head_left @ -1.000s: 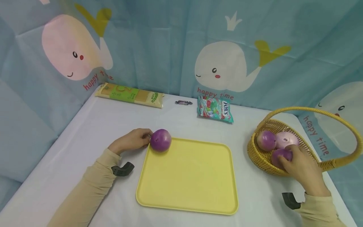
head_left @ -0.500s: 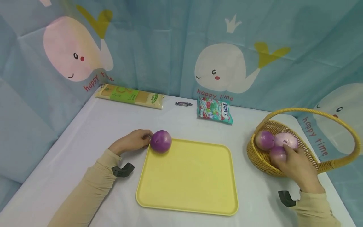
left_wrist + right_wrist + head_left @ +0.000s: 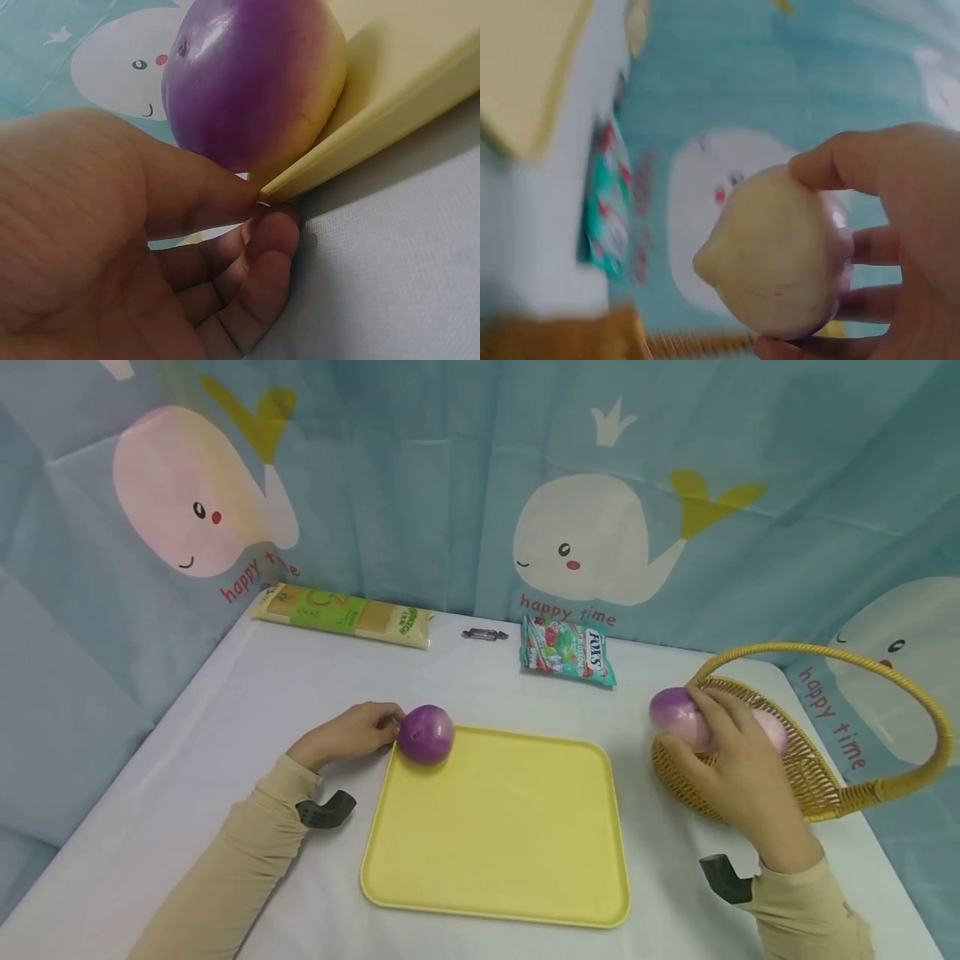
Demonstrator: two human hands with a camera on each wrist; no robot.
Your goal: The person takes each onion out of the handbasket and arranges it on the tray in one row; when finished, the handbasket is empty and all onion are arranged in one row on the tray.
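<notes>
My left hand (image 3: 348, 732) pinches the far left corner of a yellow tray (image 3: 495, 827). In the left wrist view the thumb lies over the rim (image 3: 360, 146) and the other fingers curl beneath. On that corner, beside the thumb, sits a purple turnip (image 3: 426, 735) with a yellowish underside. My right hand (image 3: 738, 768) grips a second turnip (image 3: 677, 717), raised over the left side of a wicker basket (image 3: 817, 781). Its pale, pointed bottom shows in the right wrist view (image 3: 772, 262). Behind the hand, a pinkish turnip (image 3: 774, 732) lies in the basket; the hand hides part of it.
Along the back of the table lie a long yellow-green packet (image 3: 341, 614), a small wrapped candy (image 3: 484, 634) and a teal candy bag (image 3: 567, 650). The basket's tall handle (image 3: 918, 693) arches over its right side. A blue whale-print curtain (image 3: 450, 485) encloses the table.
My right hand has lifted a turnip from the basket's near side and moved it up and left. My left hand and the turnip on the tray have stayed put.
</notes>
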